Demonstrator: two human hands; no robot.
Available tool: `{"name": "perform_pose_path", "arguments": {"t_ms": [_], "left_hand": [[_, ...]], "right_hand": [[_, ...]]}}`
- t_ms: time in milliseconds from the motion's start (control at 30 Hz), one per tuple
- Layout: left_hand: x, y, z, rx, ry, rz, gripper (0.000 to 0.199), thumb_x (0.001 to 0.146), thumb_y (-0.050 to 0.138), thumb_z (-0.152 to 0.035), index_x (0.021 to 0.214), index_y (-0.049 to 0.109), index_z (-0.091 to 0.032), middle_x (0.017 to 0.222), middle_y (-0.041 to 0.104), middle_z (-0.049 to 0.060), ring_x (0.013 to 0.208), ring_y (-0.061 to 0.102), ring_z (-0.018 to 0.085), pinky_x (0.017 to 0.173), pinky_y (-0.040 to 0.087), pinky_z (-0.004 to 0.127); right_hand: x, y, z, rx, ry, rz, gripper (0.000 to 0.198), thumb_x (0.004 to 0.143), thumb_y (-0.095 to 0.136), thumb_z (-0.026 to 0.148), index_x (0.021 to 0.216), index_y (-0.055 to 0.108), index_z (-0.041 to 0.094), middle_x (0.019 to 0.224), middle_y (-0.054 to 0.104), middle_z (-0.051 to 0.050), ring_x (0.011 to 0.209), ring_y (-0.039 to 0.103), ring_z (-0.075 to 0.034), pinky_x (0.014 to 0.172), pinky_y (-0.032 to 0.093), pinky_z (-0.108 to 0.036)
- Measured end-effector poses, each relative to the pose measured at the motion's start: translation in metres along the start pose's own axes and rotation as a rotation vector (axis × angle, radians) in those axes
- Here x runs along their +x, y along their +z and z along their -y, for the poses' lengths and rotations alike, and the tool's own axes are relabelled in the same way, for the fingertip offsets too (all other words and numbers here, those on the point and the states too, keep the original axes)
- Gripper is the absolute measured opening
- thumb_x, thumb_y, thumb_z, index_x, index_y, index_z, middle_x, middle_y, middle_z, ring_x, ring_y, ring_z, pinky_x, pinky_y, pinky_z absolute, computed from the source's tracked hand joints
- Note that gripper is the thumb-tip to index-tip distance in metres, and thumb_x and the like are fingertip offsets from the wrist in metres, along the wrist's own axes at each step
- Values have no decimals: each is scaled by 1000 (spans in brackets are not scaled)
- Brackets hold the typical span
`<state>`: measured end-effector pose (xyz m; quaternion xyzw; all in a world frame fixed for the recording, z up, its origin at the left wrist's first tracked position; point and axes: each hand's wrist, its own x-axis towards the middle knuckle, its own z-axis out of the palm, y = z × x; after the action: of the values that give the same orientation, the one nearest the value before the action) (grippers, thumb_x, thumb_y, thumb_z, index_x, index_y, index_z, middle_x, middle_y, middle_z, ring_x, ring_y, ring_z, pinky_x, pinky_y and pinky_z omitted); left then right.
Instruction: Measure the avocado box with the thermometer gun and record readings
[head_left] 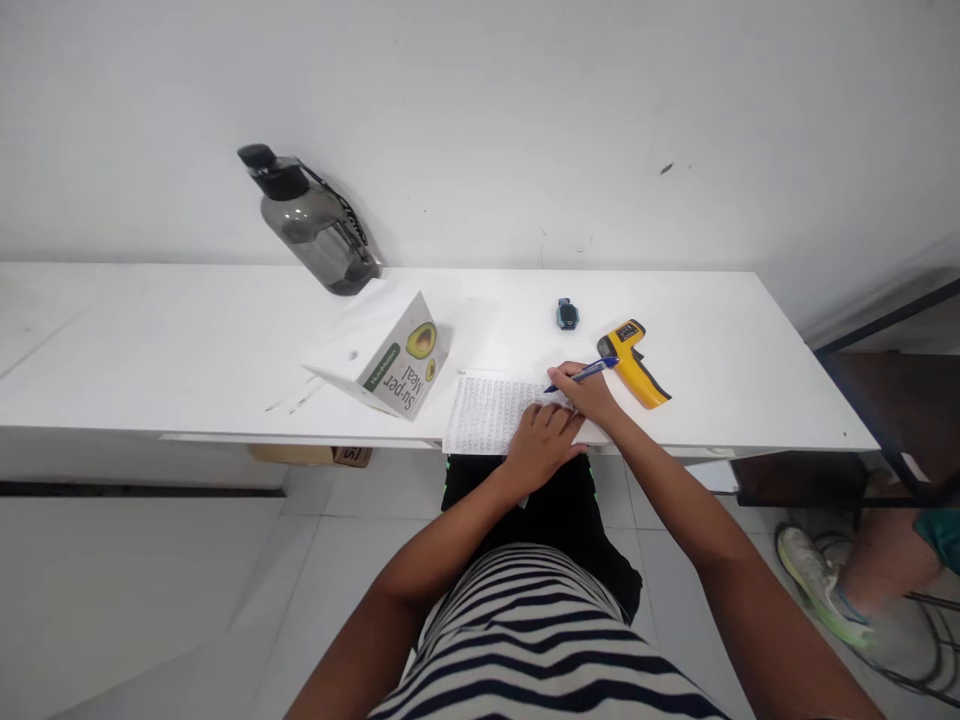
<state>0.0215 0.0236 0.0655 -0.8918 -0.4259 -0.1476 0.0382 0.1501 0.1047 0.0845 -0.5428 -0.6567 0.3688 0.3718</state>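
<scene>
Closed around a blue pen [592, 371], my right hand [589, 393] rests on the right part of a sheet of paper [480, 412]. The pen's tip points left and down toward the sheet, which is covered with rows of small writing. My left hand [543, 440] lies flat on the paper's lower right, fingers stretched out, just below the right hand. To the right of the pen lies a yellow and black infrared thermometer [637, 368]. A small dark blue watch [568, 314] sits farther back. Part of the paper is hidden under both hands.
A folded card with an avocado picture [401, 365] stands left of the paper. Behind it, a grey water bottle [315, 225] stands by the wall. Below the white table [712, 340] is a cardboard box [300, 455]. Another person's shoe [814, 575] shows at the lower right.
</scene>
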Motion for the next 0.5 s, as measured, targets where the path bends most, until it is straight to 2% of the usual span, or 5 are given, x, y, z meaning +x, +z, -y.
{"name": "perform_pose_path", "arguments": {"t_ms": [167,500], "left_hand": [[0,0,0,0,-7,46,49,91,40,-47,134,46,-23,119,55,12,114,46,27,100,33,45],[-1,0,0,7,6,2,51,93,31,-49,132,47,-20,119,55,11,112,46,26,98,32,43]], "right_hand": [[0,0,2,-3,4,0,31,81,51,42,61,58,20,62,60,0,65,55,-17,63,42,-28],[-2,-1,7,16,-5,-40,31,81,50,41,58,53,20,60,56,0,62,52,-16,63,41,-28]]}}
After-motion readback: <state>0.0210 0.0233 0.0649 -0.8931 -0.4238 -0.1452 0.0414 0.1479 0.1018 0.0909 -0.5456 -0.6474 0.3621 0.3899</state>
